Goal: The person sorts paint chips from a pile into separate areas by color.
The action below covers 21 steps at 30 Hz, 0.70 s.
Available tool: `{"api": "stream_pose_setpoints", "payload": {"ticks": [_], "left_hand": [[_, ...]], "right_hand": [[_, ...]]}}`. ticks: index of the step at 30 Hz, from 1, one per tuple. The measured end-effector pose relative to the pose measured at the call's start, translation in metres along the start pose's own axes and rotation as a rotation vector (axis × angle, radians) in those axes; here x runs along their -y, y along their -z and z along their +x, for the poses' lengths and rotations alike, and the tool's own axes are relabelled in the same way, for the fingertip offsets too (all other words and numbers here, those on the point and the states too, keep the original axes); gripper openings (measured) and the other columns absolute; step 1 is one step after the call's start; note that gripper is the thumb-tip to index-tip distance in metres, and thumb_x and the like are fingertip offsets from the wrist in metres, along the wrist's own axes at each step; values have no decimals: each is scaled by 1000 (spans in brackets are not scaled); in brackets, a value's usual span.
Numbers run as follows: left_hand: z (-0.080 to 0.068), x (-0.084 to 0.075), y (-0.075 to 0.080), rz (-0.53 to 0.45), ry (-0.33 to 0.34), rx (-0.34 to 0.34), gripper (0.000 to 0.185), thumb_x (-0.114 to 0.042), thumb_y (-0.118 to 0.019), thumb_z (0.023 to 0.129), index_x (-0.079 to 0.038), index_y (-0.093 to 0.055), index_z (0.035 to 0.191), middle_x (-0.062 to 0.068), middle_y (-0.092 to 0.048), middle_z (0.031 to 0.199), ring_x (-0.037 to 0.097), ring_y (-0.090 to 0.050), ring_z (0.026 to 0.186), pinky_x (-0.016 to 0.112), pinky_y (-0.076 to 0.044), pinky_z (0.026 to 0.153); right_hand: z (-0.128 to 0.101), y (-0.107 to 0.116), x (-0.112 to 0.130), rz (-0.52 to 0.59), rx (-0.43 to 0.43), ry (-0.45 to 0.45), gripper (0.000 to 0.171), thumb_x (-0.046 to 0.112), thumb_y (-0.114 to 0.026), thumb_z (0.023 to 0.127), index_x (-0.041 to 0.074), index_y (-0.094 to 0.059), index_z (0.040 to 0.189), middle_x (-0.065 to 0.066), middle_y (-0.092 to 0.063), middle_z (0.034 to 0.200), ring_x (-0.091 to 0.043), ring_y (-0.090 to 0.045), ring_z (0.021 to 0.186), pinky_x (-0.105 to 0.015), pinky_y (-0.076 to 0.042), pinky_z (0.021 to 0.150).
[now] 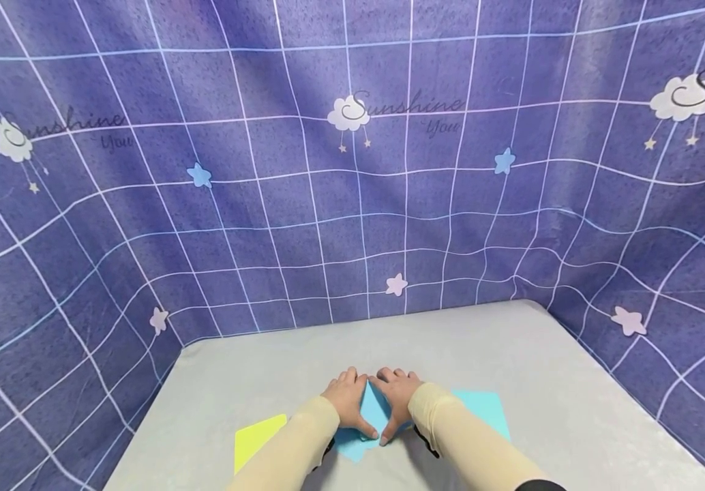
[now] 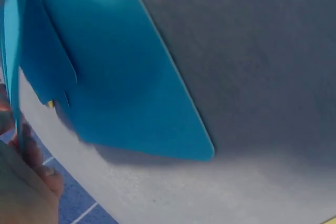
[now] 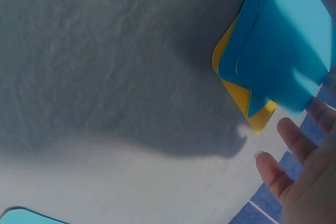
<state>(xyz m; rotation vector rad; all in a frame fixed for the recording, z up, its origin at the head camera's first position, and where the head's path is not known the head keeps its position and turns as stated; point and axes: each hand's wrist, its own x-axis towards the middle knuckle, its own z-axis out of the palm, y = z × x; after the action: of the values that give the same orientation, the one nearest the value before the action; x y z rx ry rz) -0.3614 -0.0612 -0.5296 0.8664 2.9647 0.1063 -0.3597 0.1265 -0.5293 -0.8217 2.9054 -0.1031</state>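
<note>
Work surface: a grey desk (image 1: 543, 382) stands against a purple grid-patterned backdrop cloth (image 1: 352, 204) printed with clouds and stars.

Work piece: a blue folded paper (image 1: 372, 416) lies on the near middle of the desk, directly between the two hands. One flap stands raised along the centre line.

Left hand: the left hand (image 1: 345, 404) rests on the left half of the blue folded paper, fingers extended forward and thumb angled inward toward the fold. Grip state: flat and pressing, not closed round the sheet. In the left wrist view the fingertips (image 2: 50, 174) show at the lower left edge, next to the raised blue flap (image 2: 47, 61).

Right hand: the right hand (image 1: 399, 399) mirrors the left on the right half of the paper, thumb meeting the left thumb at the near point of the fold. Grip state: fingers straight, pressing on the paper. In the right wrist view the fingers (image 3: 273, 174) appear spread and relaxed below the blue layers (image 3: 283, 51).

Sleeves: both forearms wear cream sleeves (image 1: 463, 443).

Other sheets: a yellow sheet (image 1: 257, 436) lies flat on the desk left of the left forearm, apart from the work piece. A light cyan sheet (image 1: 487, 409) lies flat to the right, partly under the right forearm.
</note>
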Motion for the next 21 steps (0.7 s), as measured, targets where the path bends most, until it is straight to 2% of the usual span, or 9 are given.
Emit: {"api": "stream_pose_setpoints", "payload": {"ticks": [3,6,12,17,21], "left_hand": [[0,1,1,-59,11,19,119,-73,-88,56,-4,-53,146,2,-45,104,17,-43,92,37,-46,87],[-1,3,2,-71,13,34,123,-72,-90,54,-5,-50,149,1,-46,104,15,-42,91,36,-46,86],[0,5,5,-55,-13,32,121,-68,-88,59,-4,-47,152,3,-49,109,15,-45,95,37,-47,90],[-1,3,13,-110,-10,39,120,-64,-89,61,-4,-43,154,6,-51,116,18,-47,99,42,-47,97],[-5,0,17,-114,-22,36,120,-65,-88,61,-5,-42,155,7,-53,119,19,-49,103,43,-47,98]], "right_hand": [[2,-1,-1,6,8,6,124,68,-92,59,19,-39,160,-4,-44,148,-28,-47,132,-55,-41,109],[2,-3,-1,16,12,10,123,67,-93,60,19,-40,159,-5,-46,148,-29,-47,133,-57,-40,110],[0,-1,-1,29,0,13,121,64,-93,61,17,-40,159,-5,-47,149,-30,-48,134,-57,-40,110],[-3,6,-3,66,-9,19,118,60,-94,64,18,-38,159,-4,-46,150,-30,-48,134,-59,-39,111],[-9,10,-7,80,-12,26,117,60,-93,65,19,-39,160,-4,-48,147,-30,-49,132,-59,-40,110]]}}
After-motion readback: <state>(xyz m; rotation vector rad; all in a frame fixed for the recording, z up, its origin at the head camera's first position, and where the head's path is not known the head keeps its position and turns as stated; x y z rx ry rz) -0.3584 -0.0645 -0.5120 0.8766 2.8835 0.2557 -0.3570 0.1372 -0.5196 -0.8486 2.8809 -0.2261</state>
